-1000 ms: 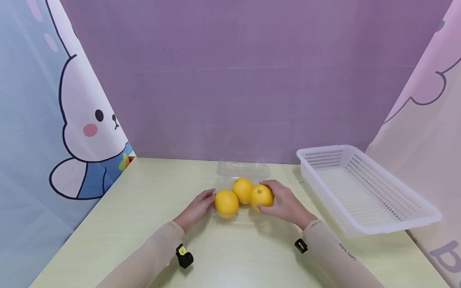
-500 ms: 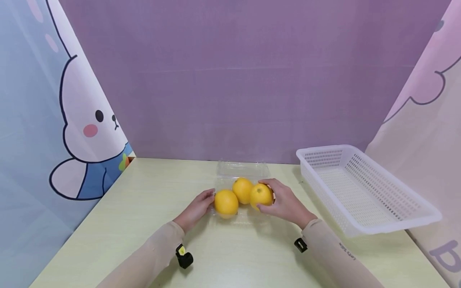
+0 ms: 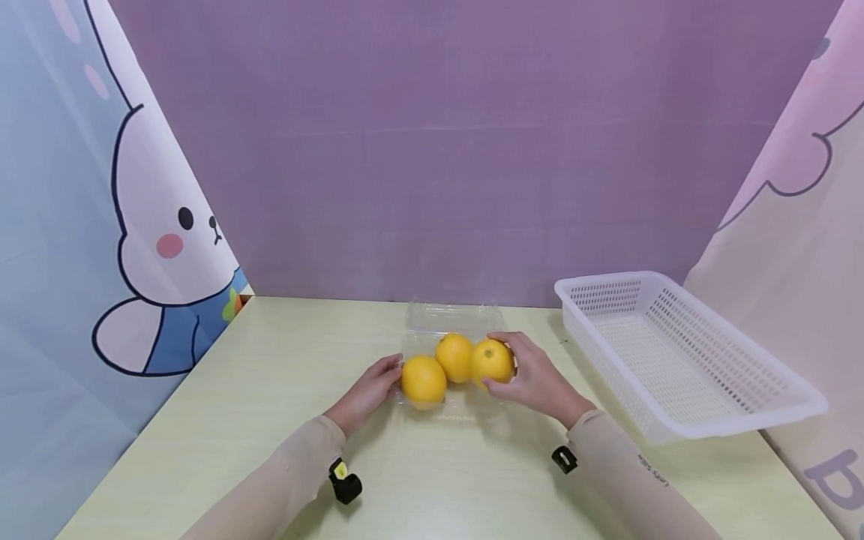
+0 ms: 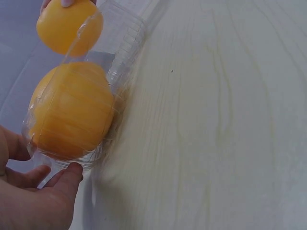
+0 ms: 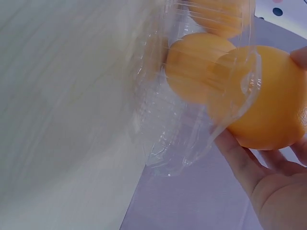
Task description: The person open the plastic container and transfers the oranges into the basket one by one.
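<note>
In the head view, my right hand (image 3: 540,382) grips an orange (image 3: 493,361), thumb at its near side and fingers over its far side. The right wrist view shows this held orange (image 5: 276,105) at the rim of a clear plastic box (image 5: 158,139), partly raised above it. Two other oranges sit inside the box: one at the left (image 3: 424,382), one behind in the middle (image 3: 454,358). My left hand (image 3: 367,390) holds the box's left end; the left wrist view shows the thumb and fingers (image 4: 29,177) against its plastic wall.
The box's clear hinged lid (image 3: 454,319) lies open toward the purple backdrop (image 3: 432,165). To the right, a white perforated basket (image 3: 601,360) stands on the pale wooden table (image 3: 432,480). Printed curtains hang at both sides.
The right hand and its orange shift slightly left, then rise a little and move back right. The left hand, the box and the other two oranges stay in place.
</note>
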{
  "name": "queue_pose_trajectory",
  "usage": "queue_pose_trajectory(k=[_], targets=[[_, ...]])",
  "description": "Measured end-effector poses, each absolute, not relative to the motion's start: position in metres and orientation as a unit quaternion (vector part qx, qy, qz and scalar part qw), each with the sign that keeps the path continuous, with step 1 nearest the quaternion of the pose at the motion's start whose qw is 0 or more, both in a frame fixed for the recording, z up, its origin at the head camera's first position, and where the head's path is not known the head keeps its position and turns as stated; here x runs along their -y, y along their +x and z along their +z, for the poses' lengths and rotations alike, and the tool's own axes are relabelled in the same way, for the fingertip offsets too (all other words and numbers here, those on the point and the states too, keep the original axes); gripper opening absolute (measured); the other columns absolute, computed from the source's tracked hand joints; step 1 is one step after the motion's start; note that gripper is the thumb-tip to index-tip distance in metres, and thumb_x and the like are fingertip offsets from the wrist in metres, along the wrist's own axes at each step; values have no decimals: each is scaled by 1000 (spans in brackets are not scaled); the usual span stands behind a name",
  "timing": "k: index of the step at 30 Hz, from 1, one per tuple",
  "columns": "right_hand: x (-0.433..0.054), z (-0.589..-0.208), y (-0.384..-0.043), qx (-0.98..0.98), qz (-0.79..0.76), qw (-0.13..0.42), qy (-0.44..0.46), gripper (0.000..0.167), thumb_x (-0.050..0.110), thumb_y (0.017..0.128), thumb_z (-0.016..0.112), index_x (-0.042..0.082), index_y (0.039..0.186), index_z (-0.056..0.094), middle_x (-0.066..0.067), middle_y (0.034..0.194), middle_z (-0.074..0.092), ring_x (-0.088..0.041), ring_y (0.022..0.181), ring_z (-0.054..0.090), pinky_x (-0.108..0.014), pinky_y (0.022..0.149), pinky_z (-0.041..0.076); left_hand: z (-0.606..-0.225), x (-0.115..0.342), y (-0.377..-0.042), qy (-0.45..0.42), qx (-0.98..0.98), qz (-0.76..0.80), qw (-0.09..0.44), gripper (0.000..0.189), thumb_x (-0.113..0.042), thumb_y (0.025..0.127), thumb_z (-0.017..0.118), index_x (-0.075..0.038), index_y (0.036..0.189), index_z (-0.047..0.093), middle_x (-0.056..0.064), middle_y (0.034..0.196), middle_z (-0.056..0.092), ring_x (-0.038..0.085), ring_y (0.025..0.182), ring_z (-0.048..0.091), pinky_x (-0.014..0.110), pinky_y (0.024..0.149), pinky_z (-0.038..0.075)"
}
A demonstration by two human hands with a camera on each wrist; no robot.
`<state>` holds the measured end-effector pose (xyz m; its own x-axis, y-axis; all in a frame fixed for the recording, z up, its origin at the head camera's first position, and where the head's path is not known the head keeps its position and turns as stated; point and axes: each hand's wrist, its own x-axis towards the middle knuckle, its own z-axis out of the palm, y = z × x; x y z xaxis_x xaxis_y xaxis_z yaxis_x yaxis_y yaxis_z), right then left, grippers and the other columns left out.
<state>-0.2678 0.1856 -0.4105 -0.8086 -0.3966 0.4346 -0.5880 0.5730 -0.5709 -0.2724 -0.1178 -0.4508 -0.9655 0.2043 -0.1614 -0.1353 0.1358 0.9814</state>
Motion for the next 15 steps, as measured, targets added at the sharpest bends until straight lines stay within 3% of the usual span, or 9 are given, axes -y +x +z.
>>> queue_pose_trajectory(k=[15], targets=[[-190,-408,-269,869,409,88,264,74,17,77,86,1,141,51,-11,133,58,-22,104,62,-29,79,57,-452,118,-274,23,-735,665,127,49,-15,109,40,4,153,32,26,156,29,38,140,37,50,111,35]])
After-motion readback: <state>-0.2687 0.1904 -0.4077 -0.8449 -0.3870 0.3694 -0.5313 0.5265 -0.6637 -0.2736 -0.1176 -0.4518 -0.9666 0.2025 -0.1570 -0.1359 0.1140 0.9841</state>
